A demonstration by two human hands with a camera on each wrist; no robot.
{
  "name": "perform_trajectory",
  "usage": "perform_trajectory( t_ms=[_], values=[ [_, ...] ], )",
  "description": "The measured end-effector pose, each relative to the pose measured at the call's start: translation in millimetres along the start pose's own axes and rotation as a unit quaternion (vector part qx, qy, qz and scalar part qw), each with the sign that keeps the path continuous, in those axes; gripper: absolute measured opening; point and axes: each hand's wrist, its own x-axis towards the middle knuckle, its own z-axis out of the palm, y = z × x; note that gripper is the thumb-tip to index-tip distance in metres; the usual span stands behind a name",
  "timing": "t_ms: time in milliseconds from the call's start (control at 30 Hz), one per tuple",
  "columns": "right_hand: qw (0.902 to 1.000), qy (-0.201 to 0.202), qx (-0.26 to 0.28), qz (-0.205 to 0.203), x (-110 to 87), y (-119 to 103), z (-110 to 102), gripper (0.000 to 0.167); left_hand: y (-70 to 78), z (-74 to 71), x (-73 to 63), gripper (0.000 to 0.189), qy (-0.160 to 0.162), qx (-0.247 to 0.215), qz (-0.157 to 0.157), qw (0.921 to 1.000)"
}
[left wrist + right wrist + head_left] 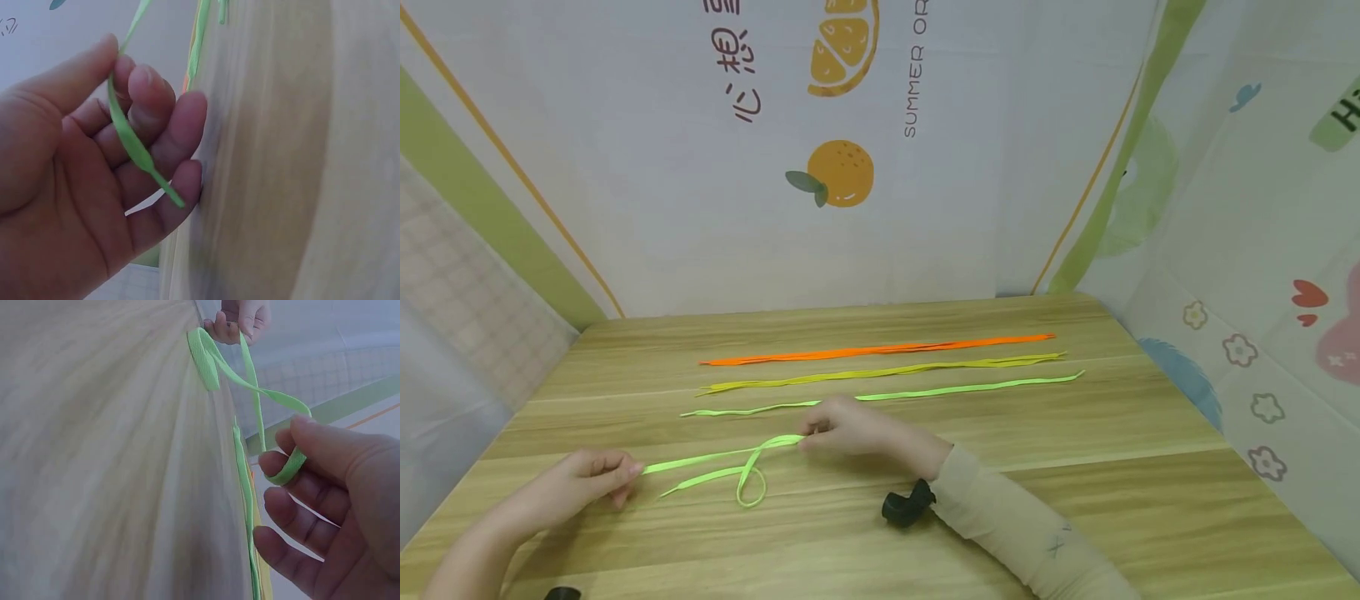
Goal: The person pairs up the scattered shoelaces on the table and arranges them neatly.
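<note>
A bright green shoelace [700, 460] stretches between both hands in the head view. My left hand [576, 483] pinches it between thumb and index finger close to one end. In the left wrist view the lace's tipped end [132, 142] hangs down across the curled fingers. At the lace's bend, my right hand [853, 432] holds it with thumb and index finger. The right wrist view shows the lace [290, 467] wrapped round the index finger. From there the other length runs back left, makes a small loop, and its end lies lower on the wooden table [820, 550].
Beyond the hands, an orange shoelace [880, 351], a yellow shoelace [865, 373] and another green shoelace [955, 390] lie stretched out, roughly parallel. A black curved piece [904, 508] is beside the right sleeve [1022, 525]. Printed cloth [955, 233] hangs behind the table.
</note>
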Motion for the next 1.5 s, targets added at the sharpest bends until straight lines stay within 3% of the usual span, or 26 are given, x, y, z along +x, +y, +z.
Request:
perform_trajectory(
  t_ms=[300,633,833,1033,1200,1333,1500],
  values=[
    [0.9958,0.028,0.086,0.018,-19.4,-0.9,-8.7,0.014,2.8,-1.0,-1.5,0.032,-0.001,-0.056,-0.002,0.9984],
    [0.9934,0.036,0.107,0.017,-35.3,2.4,-16.9,0.015,-3.4,-4.5,-4.1,0.024,-0.015,-0.098,0.004,0.9951],
    [0.9903,0.049,0.129,0.017,-43.9,6.3,-21.0,0.013,-4.9,-2.7,-0.2,0.027,-0.016,-0.135,0.035,0.9901],
    [0.9875,0.063,0.143,0.016,-54.8,10.2,-27.2,0.010,-6.4,-2.5,1.2,0.030,-0.009,-0.165,0.031,0.9857],
    [0.9858,0.074,0.149,0.022,-64.7,14.1,-33.3,0.010,-10.0,-1.6,3.8,0.032,-0.017,-0.212,0.061,0.9753],
    [0.9849,0.086,0.148,0.028,-72.0,18.7,-38.2,0.009,-10.7,-1.4,4.9,0.035,-0.026,-0.243,0.066,0.9675],
    [0.9826,0.099,0.151,0.046,-82.3,26.1,-44.1,0.010,-10.6,-0.3,5.5,0.034,-0.023,-0.243,0.062,0.9679]
  ],
)
